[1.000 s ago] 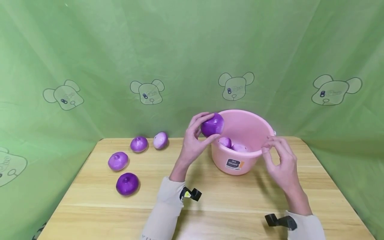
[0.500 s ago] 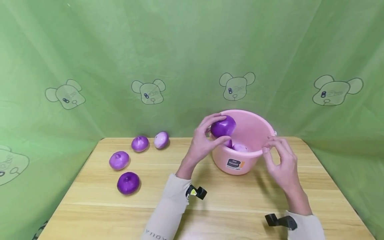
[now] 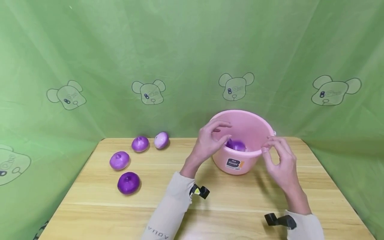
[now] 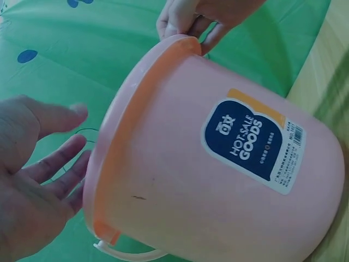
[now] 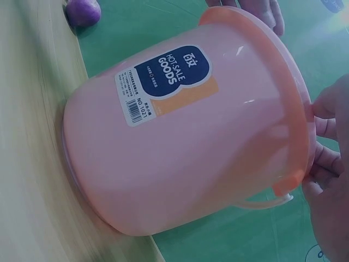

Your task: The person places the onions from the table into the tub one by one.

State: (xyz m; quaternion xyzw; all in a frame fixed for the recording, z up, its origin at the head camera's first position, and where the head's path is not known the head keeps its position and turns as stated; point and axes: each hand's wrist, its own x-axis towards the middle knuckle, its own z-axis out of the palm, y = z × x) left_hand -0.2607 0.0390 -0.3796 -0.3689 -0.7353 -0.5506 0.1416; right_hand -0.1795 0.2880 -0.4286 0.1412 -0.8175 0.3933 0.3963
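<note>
A pink bucket (image 3: 237, 163) with a label on its front stands toward the back of the table. My left hand (image 3: 210, 140) is over its left rim, fingers and thumb spread apart, holding nothing; the left wrist view shows this left hand (image 4: 38, 174) beside the rim. Inside the bucket lies a purple onion (image 3: 239, 146), slightly blurred, with another purple bit next to it, partly hidden by the near rim. My right hand (image 3: 282, 163) pinches the bucket's right rim between thumb and fingers. Those fingers (image 5: 326, 158) also show at the rim in the right wrist view.
To the left on the wooden table (image 3: 90, 213) sit several onions: a dark purple onion (image 3: 128, 183), a lighter onion (image 3: 119, 160), a purple onion (image 3: 140, 144) and a whitish-purple onion (image 3: 161, 140). A green curtain (image 3: 192, 50) hangs behind the table.
My left hand has moved right over the bucket and let go of the purple onion, which is now down inside it. The right hand has stayed on the rim.
</note>
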